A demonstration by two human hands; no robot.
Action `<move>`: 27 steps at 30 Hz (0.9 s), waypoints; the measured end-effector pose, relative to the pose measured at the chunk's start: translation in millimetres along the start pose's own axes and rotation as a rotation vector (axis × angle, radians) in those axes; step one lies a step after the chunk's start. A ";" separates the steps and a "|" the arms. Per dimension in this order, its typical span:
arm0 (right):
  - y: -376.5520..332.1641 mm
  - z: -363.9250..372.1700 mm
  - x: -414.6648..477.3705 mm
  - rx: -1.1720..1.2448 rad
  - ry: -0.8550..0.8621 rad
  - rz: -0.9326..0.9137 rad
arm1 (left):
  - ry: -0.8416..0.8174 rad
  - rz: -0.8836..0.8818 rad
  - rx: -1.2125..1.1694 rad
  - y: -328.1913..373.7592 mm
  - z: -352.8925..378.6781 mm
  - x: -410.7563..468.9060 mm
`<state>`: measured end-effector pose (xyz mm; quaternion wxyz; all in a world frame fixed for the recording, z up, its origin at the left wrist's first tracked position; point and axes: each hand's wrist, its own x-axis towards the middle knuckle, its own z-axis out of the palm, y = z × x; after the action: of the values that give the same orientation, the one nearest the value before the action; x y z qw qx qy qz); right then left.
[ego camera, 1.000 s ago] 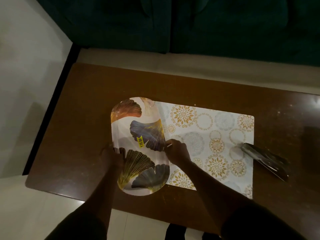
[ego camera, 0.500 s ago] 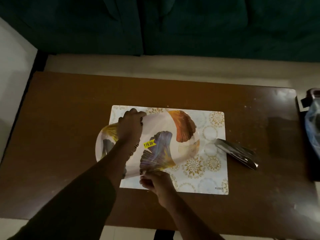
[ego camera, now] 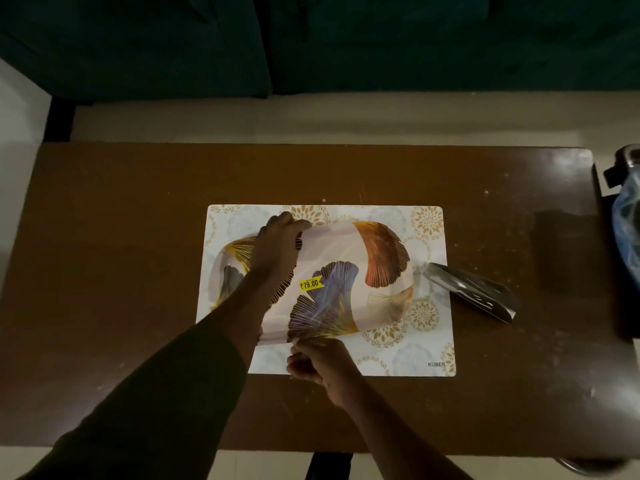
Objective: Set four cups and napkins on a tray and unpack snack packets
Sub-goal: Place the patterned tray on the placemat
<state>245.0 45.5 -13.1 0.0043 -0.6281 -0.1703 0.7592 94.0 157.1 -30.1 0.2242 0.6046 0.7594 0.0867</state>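
An oval white tray (ego camera: 332, 247) printed with gold, orange and purple fan leaves lies across a patterned placemat (ego camera: 426, 344) in the middle of the brown table. A yellow price sticker (ego camera: 310, 284) sits on it. My left hand (ego camera: 280, 244) presses down on the tray's far left part, fingers curled over its rim. My right hand (ego camera: 317, 362) pinches the tray's near edge, where clear wrapping seems bunched between the fingers. A crumpled clear plastic wrapper (ego camera: 471, 292) lies just right of the tray.
The brown table (ego camera: 121, 271) reaches its right edge near a dark stand holding a blue plastic bag (ego camera: 627, 223). A dark green sofa (ego camera: 311, 39) stands beyond the table, with pale floor between.
The tray has been turned from lengthwise to crosswise on the placemat. My left hand moved onto its far rim and my right hand to its near edge.
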 end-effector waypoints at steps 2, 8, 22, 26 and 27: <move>-6.8 -6.7 -8.0 -0.245 0.057 -0.131 | -0.023 0.026 -0.004 1.2 -3.7 -0.2; -57.5 -55.5 -35.4 -0.643 0.429 -0.765 | -0.058 0.079 -0.036 7.7 -7.3 3.6; -103.9 -222.4 -66.6 -1.504 0.768 -0.409 | 0.060 0.163 0.159 46.5 -1.3 4.7; -110.0 -227.3 -63.0 -1.428 0.814 -0.491 | 0.052 0.252 -0.002 93.7 11.1 -0.8; -112.8 -229.0 -62.1 -1.373 0.816 -0.494 | 0.052 0.272 -0.055 104.9 13.4 -2.6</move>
<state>453.4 196.0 40.8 -0.1516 -0.6615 -0.7129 0.1768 192.7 179.4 0.9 0.2071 0.6933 0.6731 0.1528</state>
